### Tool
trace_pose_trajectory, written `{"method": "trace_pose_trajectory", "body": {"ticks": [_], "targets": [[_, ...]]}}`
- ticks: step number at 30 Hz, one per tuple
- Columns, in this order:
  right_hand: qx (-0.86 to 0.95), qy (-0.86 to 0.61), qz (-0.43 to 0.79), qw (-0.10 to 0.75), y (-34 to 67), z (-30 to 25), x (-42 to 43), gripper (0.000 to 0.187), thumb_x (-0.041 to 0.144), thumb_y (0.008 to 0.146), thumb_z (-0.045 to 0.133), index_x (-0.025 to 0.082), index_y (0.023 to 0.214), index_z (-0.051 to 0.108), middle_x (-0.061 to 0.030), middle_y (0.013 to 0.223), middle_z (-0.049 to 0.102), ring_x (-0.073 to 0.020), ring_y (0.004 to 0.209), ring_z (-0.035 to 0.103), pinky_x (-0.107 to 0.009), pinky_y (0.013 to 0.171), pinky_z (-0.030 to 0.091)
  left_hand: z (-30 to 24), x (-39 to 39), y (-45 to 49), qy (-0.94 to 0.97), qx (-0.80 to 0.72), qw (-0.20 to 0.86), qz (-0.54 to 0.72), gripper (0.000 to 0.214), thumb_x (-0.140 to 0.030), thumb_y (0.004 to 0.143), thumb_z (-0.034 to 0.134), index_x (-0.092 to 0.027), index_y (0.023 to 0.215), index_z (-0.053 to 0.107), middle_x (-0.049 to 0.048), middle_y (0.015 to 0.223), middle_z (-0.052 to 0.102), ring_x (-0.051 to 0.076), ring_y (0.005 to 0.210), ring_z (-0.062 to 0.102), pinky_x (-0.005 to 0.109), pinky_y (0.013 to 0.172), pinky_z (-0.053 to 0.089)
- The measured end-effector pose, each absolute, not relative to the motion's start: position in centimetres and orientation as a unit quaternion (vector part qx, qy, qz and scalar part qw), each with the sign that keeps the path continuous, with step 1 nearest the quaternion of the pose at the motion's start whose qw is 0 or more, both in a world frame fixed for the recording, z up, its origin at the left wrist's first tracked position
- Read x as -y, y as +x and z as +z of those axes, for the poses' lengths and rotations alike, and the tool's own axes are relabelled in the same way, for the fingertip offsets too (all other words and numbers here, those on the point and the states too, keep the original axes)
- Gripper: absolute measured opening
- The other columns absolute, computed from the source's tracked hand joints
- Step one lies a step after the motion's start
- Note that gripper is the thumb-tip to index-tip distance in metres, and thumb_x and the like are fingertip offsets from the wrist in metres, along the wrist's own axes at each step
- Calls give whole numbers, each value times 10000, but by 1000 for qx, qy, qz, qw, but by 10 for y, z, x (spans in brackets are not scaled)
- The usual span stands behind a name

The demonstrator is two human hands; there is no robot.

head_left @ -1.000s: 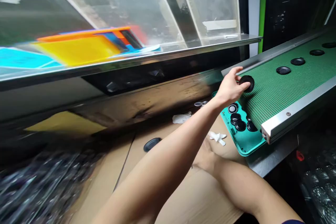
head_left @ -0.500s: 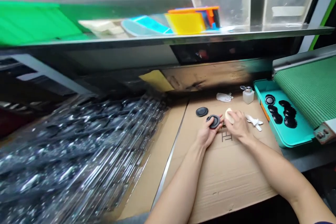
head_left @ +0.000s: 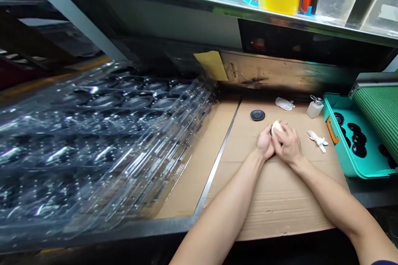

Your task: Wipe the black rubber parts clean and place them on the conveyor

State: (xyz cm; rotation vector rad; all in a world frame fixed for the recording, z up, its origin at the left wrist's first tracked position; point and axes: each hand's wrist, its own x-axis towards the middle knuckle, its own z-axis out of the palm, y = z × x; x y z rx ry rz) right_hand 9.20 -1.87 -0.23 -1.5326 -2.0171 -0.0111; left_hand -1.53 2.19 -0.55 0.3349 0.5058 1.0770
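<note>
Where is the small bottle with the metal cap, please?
In the head view, the small bottle stands at the far right of the cardboard sheet, between the crumpled white cloth and the teal tray.

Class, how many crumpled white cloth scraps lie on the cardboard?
2. One scrap lies by the back edge of the cardboard, left of the small bottle; the other scrap lies beside the teal tray. A pale lump between the left hand and right hand is unclear.

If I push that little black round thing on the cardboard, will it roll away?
The black disc lies flat on the cardboard, so a push would probably make it slide, not roll. It looks thin, so it is likely light. Stood on its edge, its round shape might roll.
</note>
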Motion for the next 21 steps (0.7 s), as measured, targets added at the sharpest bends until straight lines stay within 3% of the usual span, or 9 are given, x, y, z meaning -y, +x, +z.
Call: {"method": "trace_pose_trajectory", "body": {"ticks": [4, 10, 13, 17, 21], "targets": [[745, -604, -14, 282, 94, 2, 10, 418, 357, 1047, 437, 224, 1344, 699, -138, 1422, 590, -283, 1183, 527, -417, 1039, 433, -9, -25, -14, 142, -231, 813, 515, 380, -370, 1075, 368, -177, 1241, 651, 118, 1310, 723, 239, 1244, 681, 432, 1146, 495], [732, -629, -23, 263, 92, 1, 16, 436, 345, 1059, 405, 198, 1350, 694, -153, 1425, 595, -284, 1166, 520, -413, 1051, 419, -7, -24, -14, 125, -239, 815, 512, 361, -351, 1082, 364, -163, 1082, 672, 124, 1244, 741, 245, 1255, 672, 434, 1163, 481], [768, -584, -12, 262, 94, -3, 17, 414, 369, 1048, 449, 243, 1355, 695, -115, 1471, 572, -275, 1155, 532, -406, 1047, 433, -6, -23, -15, 124, -247, 821, 499, 375, -368, 1075, 374, -154, 1058, 682, 141, 1236, 743, 258, 1241, 677, 438, 1146, 495], [703, -606, -16, 371, 115, -3, 0, 380, 368, 1006, 528, 211, 1313, 686, -148, 1371, 621, -294, 1219, 545, -452, 1075, 447, -3, -23, -16, 111, -244, 814, 514, 384, -348, 1088, 358, -135, 1078, 676, 138, 1145, 764, 233, 1134, 716, 415, 1052, 553], [655, -576, 18, 488, 136, 0, -7, 638, 403, 919, 664, 185, 1487, 474, -171, 1363, 600, -290, 1251, 581, -456, 1063, 497, 1, -23, -16, 95, -244, 820, 509, 382, -355, 1095, 351, -129, 1131, 657, 140, 1112, 770, 223, 1017, 741, 387, 936, 588]]}}
